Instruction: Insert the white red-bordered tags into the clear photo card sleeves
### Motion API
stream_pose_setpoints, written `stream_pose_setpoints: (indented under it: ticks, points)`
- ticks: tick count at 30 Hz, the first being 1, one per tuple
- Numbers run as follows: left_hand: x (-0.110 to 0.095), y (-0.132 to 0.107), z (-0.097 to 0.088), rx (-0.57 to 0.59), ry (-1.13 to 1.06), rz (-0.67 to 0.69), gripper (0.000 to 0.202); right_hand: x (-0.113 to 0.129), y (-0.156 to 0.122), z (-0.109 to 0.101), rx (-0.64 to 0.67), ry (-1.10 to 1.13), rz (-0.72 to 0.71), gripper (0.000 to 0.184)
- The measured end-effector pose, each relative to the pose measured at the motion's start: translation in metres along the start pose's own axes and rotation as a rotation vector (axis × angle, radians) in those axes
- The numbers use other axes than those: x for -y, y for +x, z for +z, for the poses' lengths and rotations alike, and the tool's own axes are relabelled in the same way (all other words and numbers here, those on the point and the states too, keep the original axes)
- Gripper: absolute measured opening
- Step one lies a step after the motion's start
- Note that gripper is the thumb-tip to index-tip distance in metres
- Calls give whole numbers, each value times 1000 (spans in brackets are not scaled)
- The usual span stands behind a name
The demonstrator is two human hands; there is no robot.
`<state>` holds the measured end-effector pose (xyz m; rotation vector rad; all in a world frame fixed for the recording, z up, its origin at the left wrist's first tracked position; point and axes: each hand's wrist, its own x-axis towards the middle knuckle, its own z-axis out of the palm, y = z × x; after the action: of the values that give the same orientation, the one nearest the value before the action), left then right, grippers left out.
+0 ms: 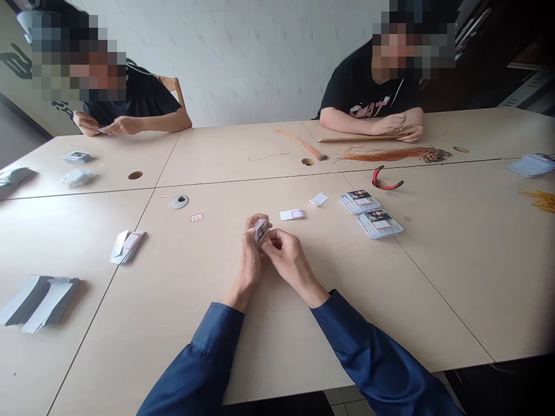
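Observation:
My left hand grips a small printed card with a dark picture on it, tilted up above the table. At the card's lower right edge, the fingers of my right hand are pinched together; exactly what lies between them is hidden. Just beyond my hands are a white paper slip with a red outline and another small white slip. To the right lie two stacks of printed cards in clear sleeves, a nearer stack and a farther stack.
Red-handled pliers and bundled orange cords lie farther back. Leftward are a slip pile, white card stacks and a round metal cover. Two people sit across the table, hands on it. Yellow strips lie far right.

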<state>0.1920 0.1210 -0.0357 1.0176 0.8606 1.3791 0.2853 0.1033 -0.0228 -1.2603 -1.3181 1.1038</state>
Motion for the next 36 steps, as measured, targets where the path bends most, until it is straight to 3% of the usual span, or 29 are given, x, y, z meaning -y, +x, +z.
stream_pose_setpoints:
  ticks: [11, 17, 24, 36]
  points:
    - [-9, -2, -1, 38, 182, 60, 26, 0, 1, 0, 24, 47, 32, 29]
    - [-4, -2, 0, 13, 43, 19, 29, 0, 1, 0, 2, 3, 23, 21]
    - [0, 0, -2, -35, 79, 16, 32, 1, 1, -1, 44, 71, 24, 24]
    - [-4, -2, -1, -4, -1, -42, 27, -1, 1, -2, 70, 101, 24, 27]
